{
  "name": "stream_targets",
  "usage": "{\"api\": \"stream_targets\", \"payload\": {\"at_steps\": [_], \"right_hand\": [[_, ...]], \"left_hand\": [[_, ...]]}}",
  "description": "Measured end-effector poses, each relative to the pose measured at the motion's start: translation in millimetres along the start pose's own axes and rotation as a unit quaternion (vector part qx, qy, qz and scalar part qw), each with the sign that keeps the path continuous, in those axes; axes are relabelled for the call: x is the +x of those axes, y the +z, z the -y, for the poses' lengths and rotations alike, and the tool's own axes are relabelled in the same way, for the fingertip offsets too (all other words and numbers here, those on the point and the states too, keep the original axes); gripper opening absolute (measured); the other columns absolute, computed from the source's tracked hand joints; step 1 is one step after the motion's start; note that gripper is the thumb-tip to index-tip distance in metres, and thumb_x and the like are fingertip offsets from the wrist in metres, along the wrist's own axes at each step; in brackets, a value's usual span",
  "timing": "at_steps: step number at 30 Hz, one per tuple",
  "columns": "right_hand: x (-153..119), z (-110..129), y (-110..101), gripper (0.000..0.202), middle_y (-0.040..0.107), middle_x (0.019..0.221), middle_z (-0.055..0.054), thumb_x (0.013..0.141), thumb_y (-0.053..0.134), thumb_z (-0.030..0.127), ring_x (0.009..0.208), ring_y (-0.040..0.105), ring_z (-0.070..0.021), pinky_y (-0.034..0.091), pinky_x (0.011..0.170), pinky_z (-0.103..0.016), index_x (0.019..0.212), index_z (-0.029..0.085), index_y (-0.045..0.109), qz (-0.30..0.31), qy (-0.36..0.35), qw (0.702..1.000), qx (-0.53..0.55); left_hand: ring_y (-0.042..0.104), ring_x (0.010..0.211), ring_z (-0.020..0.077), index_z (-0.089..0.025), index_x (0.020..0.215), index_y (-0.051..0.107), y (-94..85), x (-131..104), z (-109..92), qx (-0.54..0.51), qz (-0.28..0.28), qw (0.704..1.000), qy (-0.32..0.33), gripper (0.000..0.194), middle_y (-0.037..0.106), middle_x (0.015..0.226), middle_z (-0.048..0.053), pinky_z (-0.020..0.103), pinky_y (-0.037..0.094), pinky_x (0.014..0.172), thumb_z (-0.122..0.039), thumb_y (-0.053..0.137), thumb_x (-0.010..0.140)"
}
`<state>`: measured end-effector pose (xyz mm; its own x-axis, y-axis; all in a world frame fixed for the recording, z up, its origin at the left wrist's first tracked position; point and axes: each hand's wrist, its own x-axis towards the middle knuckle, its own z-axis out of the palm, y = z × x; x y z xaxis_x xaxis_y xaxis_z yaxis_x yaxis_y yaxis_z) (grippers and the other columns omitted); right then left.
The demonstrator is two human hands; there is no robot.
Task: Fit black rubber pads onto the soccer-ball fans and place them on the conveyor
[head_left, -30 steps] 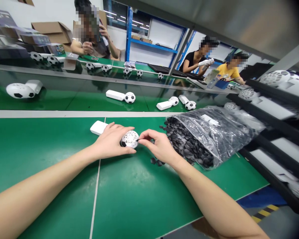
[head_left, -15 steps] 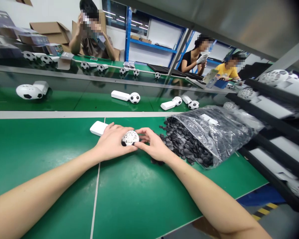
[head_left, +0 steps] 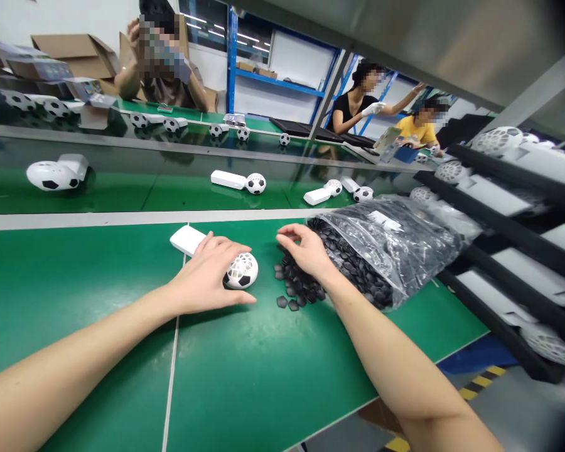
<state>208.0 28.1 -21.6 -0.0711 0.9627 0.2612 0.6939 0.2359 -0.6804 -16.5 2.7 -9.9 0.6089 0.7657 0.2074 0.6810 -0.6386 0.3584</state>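
A white device with a flat handle and a football-patterned round head lies on the green table. Around its head curls my left hand, thumb stretched out toward the right. My right hand hovers over the left side of a pile of small black pentagon pieces, its fingers curled and thumb near the index finger. Whether a piece is between those fingers is too small to tell. The pieces spill from a clear plastic bag on the right.
Several similar white devices lie on the dark green conveyor beyond the table edge. Black racks with more devices stand at the right. Cardboard boxes are at the back left. Three people sit or stand across the line.
My right hand has left the round head and moved right and up to the black pieces. My left hand stays on the device, its thumb now away from the head. The view has shifted slightly.
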Motion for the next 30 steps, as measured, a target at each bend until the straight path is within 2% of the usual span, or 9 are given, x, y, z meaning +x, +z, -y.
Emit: {"api": "stream_targets", "payload": {"at_steps": [3, 5, 9, 12, 15, 17, 21, 26, 30], "right_hand": [[6.6, -14.2, -9.6, 0.012, 0.064, 0.085, -0.004, 0.078, 0.058, 0.025, 0.075, 0.058, -0.0146, 0.046, 0.075, -0.028, 0.085, 0.018, 0.065, -0.008, 0.002, 0.990, -0.138], [5.1, -15.2, -9.6, 0.011, 0.064, 0.082, -0.003, 0.075, 0.062, 0.026, 0.076, 0.058, -0.0156, 0.045, 0.074, -0.028, 0.082, 0.020, 0.067, 0.024, -0.006, 0.988, -0.150], [-1.1, -6.0, -2.4, 0.013, 0.065, 0.089, -0.006, 0.079, 0.059, 0.025, 0.087, 0.055, -0.0199, 0.042, 0.078, -0.030, 0.087, 0.021, 0.068, 0.054, -0.041, 0.969, -0.236], [-1.0, -1.9, 1.5, 0.018, 0.064, 0.088, -0.010, 0.084, 0.049, 0.019, 0.089, 0.053, -0.0229, 0.041, 0.080, -0.033, 0.089, 0.016, 0.067, 0.055, -0.061, 0.956, -0.283], [0.9, -2.2, 1.9, 0.022, 0.065, 0.089, -0.011, 0.086, 0.043, 0.014, 0.090, 0.054, -0.0222, 0.041, 0.082, -0.034, 0.095, 0.013, 0.064, 0.048, -0.074, 0.957, -0.275], [0.1, -1.0, 0.5, 0.021, 0.065, 0.091, -0.007, 0.085, 0.046, 0.014, 0.089, 0.055, -0.0186, 0.042, 0.083, -0.031, 0.098, 0.015, 0.062, 0.045, -0.085, 0.966, -0.239], [-8.7, 11.9, -5.7, 0.013, 0.064, 0.084, -0.002, 0.082, 0.054, 0.017, 0.075, 0.058, -0.0118, 0.047, 0.071, -0.024, 0.092, 0.017, 0.062, 0.067, -0.121, 0.990, -0.025], [-22.5, 35.0, -8.4, 0.013, 0.063, 0.083, -0.001, 0.081, 0.054, 0.012, 0.082, 0.058, -0.0113, 0.046, 0.077, -0.025, 0.080, 0.020, 0.065, 0.154, -0.241, 0.953, 0.101], [-28.0, 41.3, 1.4, 0.010, 0.064, 0.079, 0.000, 0.076, 0.060, 0.009, 0.078, 0.057, -0.0115, 0.046, 0.076, -0.026, 0.079, 0.018, 0.063, 0.145, -0.233, 0.953, 0.126]], "left_hand": [[0.043, 0.111, 0.0312, -0.020, 0.118, 0.050, -2.6, -1.4, 0.6, 0.013, 0.005, 1.000, -0.005, 0.064, 0.056, 0.113, 0.010, 0.054, 0.020, 0.102, -0.056, 0.062, 0.066], [0.039, 0.116, 0.0316, -0.023, 0.121, 0.048, -6.4, -2.2, 1.9, -0.004, 0.032, 0.999, 0.000, 0.060, 0.054, 0.119, 0.009, 0.053, 0.023, 0.102, -0.047, 0.063, 0.068], [0.018, 0.133, 0.0283, -0.028, 0.130, 0.037, -6.8, -3.6, 1.4, -0.088, 0.093, 0.992, -0.004, 0.062, 0.038, 0.139, 0.004, 0.048, 0.024, 0.105, -0.030, 0.058, 0.072], [0.011, 0.136, 0.0257, -0.023, 0.128, 0.038, -1.2, -3.2, -1.8, -0.136, 0.082, 0.987, -0.016, 0.059, 0.037, 0.139, 0.005, 0.046, 0.022, 0.108, -0.031, 0.057, 0.073], [0.011, 0.136, 0.0237, -0.023, 0.125, 0.040, -0.6, -2.9, -1.3, -0.159, 0.084, 0.984, -0.011, 0.055, 0.036, 0.140, 0.005, 0.044, 0.021, 0.109, -0.026, 0.055, 0.073], [0.013, 0.136, 0.0235, -0.025, 0.128, 0.038, -4.3, -2.9, 1.7, -0.172, 0.110, 0.979, -0.011, 0.058, 0.027, 0.145, 0.004, 0.043, 0.021, 0.109, -0.023, 0.054, 0.072], [0.017, 0.135, 0.0251, -0.027, 0.132, 0.033, -11.4, -2.7, 6.7, -0.180, 0.139, 0.974, -0.020, 0.066, 0.015, 0.149, 0.005, 0.044, 0.018, 0.109, -0.022, 0.056, 0.070], [0.019, 0.135, 0.0254, -0.022, 0.127, 0.040, -7.8, -0.4, 0.8, -0.202, 0.106, 0.973, -0.032, 0.064, 0.025, 0.145, 0.010, 0.044, 0.019, 0.108, -0.034, 0.063, 0.068], [0.025, 0.133, 0.0253, -0.022, 0.119, 0.046, -1.0, 0.8, -4.8, -0.206, 0.060, 0.976, -0.035, 0.058, 0.038, 0.139, 0.009, 0.043, 0.024, 0.107, -0.041, 0.065, 0.067]]}}
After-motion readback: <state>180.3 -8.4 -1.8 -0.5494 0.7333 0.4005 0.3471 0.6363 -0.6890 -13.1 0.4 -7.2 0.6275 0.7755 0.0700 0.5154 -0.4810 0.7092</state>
